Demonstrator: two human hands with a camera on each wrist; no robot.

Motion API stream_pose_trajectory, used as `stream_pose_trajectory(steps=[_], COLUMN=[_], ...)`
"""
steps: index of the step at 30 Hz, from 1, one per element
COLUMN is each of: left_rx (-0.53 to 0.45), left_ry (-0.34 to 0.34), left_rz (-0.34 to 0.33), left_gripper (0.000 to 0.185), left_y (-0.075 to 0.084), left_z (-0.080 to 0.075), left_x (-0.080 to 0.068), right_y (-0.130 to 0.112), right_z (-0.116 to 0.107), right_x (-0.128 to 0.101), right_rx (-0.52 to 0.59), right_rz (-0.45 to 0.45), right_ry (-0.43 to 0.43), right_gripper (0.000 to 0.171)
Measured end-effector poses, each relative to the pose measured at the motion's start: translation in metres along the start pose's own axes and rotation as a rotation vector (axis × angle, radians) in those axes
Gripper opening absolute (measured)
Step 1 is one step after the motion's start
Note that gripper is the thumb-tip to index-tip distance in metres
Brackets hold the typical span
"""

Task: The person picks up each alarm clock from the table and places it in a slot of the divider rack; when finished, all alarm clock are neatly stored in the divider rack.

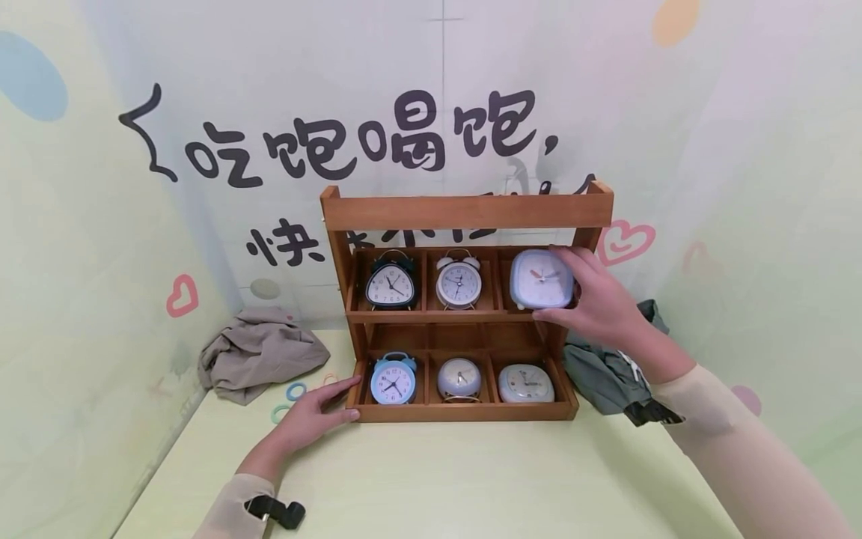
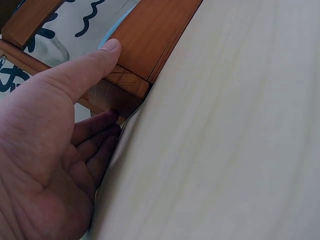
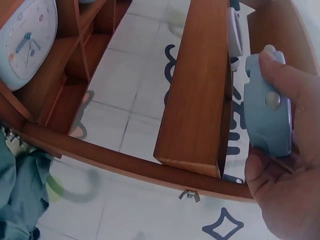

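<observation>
My right hand (image 1: 599, 296) holds a light-blue rounded-square alarm clock (image 1: 542, 279) by its top and bottom edges, before the upper right compartment of a wooden two-tier rack (image 1: 465, 412). In the right wrist view the clock's blue casing (image 3: 267, 110) shows from the side, between thumb and fingers. My left hand (image 1: 313, 419) grips the rack's lower left front corner, thumb on the front board (image 2: 155, 35) and fingers at the side. In the upper tier stand a dark triangular clock (image 1: 390, 286) and a white twin-bell clock (image 1: 459, 284).
The lower tier holds a blue twin-bell clock (image 1: 393, 380), a round clock (image 1: 459, 377) and a pale oval clock (image 1: 527, 383). A grey-brown cloth (image 1: 259, 352) lies left of the rack, by several coloured rings (image 1: 295, 391). A dark green cloth (image 1: 599, 374) lies at the right.
</observation>
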State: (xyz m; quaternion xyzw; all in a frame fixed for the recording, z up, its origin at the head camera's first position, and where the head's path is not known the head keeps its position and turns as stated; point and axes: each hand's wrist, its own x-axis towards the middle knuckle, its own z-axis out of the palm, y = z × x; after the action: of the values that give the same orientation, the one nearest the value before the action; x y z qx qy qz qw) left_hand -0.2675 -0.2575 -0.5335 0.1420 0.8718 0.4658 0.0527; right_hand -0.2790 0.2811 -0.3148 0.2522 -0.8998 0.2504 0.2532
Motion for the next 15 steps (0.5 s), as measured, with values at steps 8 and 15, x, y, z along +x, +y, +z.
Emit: stream_pose_trajectory(steps=[8, 15], left_rx=[0.016, 0.007], left_ry=[0.000, 0.004], left_rz=[0.004, -0.015], left_gripper=[0.073, 0.073], left_y=[0.000, 0.002], left_z=[-0.001, -0.001], left_x=[0.000, 0.000], right_y=[-0.001, -0.007], right_z=[0.003, 0.005], right_x=[0.017, 0.026], right_rx=[-0.063, -0.129], right_rz=[0.031, 0.075], right_ry=[-0.021, -0.055], right_gripper=[0.101, 0.097])
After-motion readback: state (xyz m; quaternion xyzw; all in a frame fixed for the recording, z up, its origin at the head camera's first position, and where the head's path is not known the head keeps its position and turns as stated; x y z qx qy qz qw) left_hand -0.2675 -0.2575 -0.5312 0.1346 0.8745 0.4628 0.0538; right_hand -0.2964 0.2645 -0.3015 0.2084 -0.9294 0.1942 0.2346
